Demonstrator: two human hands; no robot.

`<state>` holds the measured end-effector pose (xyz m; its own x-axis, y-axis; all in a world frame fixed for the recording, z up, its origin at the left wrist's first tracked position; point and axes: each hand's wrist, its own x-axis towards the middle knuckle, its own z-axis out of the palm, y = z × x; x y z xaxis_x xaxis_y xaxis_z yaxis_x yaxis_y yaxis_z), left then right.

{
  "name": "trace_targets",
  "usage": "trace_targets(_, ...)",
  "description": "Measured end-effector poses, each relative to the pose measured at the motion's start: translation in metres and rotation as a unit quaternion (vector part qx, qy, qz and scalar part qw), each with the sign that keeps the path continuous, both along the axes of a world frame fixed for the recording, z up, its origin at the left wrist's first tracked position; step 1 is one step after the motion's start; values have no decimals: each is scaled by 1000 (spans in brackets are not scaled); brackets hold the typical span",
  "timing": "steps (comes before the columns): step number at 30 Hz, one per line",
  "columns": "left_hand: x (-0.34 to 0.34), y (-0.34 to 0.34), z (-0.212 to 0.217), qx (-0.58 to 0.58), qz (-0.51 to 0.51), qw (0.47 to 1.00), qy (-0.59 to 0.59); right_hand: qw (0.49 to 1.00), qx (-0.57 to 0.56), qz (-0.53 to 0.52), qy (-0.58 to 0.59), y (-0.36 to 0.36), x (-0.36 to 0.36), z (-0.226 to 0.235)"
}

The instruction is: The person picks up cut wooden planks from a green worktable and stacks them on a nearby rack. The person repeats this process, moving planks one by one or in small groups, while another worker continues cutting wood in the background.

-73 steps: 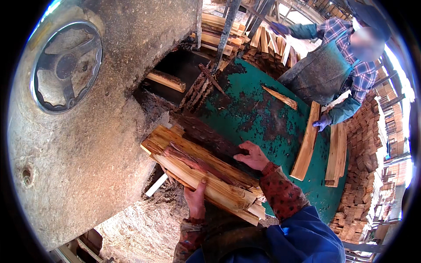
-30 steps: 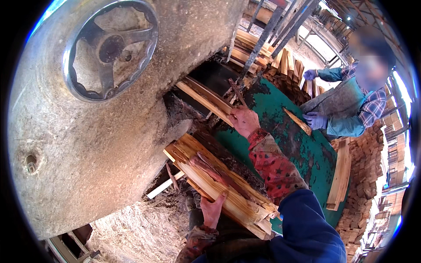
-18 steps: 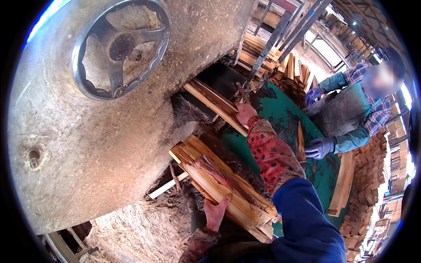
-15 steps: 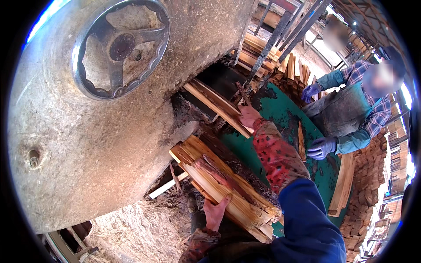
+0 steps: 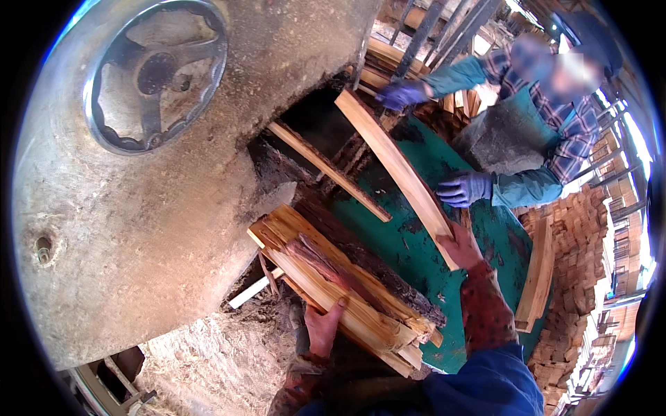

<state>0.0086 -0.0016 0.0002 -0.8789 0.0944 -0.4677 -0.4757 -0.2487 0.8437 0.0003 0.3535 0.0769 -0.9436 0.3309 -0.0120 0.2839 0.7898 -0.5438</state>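
Right hand (image 5: 461, 247) gripped the near end of a long pale wooden slat (image 5: 395, 166), fingers closed around it; the slat ran upward and away across the green counter (image 5: 409, 253) toward the dark opening in the large grey machine housing (image 5: 139, 249). Left hand (image 5: 322, 327) lay against the near underside of a bundle of split wooden strips (image 5: 340, 281), fingers curled on its lower edge and supporting it; the bundle rested partly on the counter's near-left edge, tilted, with a dark bark-covered piece along its upper side. A second, thinner slat (image 5: 326, 170) lay diagonally on the counter, between the bundle and the long slat, its far end in the machine opening. A spoked handwheel (image 5: 156, 76) was set in the housing at upper left. Across the counter stood another person in a plaid shirt and apron; one purple-gloved hand (image 5: 465, 188) rested just beside the long slat's middle, the other gloved hand (image 5: 402, 93) was near its far end. More boards (image 5: 538, 277) lay at the counter's right edge, with stacked cut wood (image 5: 579, 277) beyond. Sawdust (image 5: 208, 360) covered the ground at lower left.
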Motion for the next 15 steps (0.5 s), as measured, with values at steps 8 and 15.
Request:
trace_targets(8, 1, 0, 0, -35, 0, 999, -22, 997, -1, -5, 83, -84, 98, 36)
trace_targets(15, 1, 4, -2, -28, 25, 999, -13, 998, -39, 46, -17, -124, 109, 10)
